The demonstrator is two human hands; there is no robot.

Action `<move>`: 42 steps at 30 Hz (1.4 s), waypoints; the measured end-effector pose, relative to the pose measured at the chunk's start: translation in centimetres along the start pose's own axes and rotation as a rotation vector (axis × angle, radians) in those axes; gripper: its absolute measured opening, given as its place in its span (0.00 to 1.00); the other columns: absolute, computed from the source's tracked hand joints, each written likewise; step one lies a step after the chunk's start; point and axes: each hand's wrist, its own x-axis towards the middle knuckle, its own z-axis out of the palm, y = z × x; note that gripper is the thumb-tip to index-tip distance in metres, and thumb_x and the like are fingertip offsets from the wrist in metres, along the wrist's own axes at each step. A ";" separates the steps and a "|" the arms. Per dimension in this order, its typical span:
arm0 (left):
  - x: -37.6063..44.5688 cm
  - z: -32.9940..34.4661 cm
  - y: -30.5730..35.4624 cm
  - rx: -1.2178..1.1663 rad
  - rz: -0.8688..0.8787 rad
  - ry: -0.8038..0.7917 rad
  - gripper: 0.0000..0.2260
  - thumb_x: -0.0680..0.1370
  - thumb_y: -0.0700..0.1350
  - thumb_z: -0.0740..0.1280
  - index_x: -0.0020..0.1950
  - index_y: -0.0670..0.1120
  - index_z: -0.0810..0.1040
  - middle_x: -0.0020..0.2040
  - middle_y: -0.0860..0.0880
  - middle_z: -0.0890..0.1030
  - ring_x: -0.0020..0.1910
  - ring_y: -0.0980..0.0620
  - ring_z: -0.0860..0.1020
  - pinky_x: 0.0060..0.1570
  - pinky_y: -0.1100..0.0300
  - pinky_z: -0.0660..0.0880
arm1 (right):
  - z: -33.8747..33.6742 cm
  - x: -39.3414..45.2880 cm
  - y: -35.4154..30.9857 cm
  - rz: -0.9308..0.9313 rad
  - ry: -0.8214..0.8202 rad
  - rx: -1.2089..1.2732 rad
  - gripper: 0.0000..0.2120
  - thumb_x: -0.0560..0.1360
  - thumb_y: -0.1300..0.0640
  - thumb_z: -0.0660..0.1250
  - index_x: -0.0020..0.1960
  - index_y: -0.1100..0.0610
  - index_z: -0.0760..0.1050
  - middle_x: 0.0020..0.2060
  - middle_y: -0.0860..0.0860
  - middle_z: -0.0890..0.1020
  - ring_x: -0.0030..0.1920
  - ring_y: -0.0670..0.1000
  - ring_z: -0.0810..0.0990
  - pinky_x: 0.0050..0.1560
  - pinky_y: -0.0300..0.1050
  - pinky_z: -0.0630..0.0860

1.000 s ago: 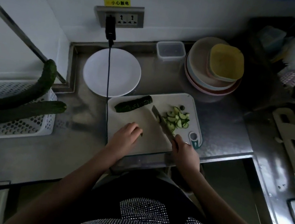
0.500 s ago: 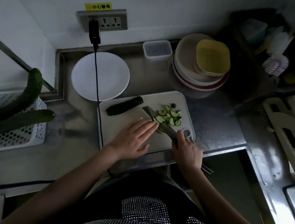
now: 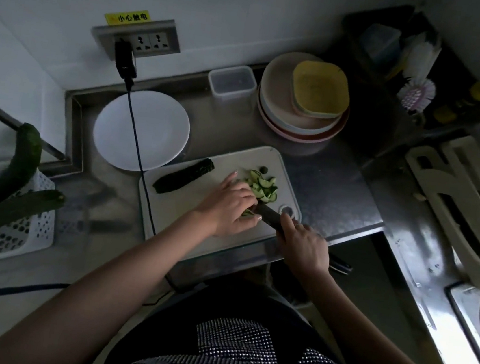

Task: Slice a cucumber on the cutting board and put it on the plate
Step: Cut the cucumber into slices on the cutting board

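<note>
Since the earlier frame, the left hand (image 3: pixel 228 207) has been moved across the cutting board (image 3: pixel 187 205) to the cucumber slices (image 3: pixel 263 187); its fingers are being held straight against the pile and the knife (image 3: pixel 269 214) blade. The knife handle is being gripped by the right hand (image 3: pixel 305 244), near the board's right front corner. An uncut cucumber piece (image 3: pixel 183 175) is lying on the board's left part. A white plate (image 3: pixel 141 130) is sitting on the table (image 3: pixel 337 193) just behind the board, to its left.
</note>
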 end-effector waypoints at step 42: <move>-11.4 9.0 -1.5 -0.107 -0.446 0.360 0.13 0.74 0.46 0.57 0.50 0.39 0.75 0.47 0.41 0.77 0.47 0.48 0.69 0.29 0.54 0.78 | 2.0 0.6 -5.2 0.024 -0.118 0.549 0.06 0.81 0.55 0.57 0.47 0.57 0.64 0.38 0.63 0.78 0.40 0.64 0.77 0.38 0.55 0.73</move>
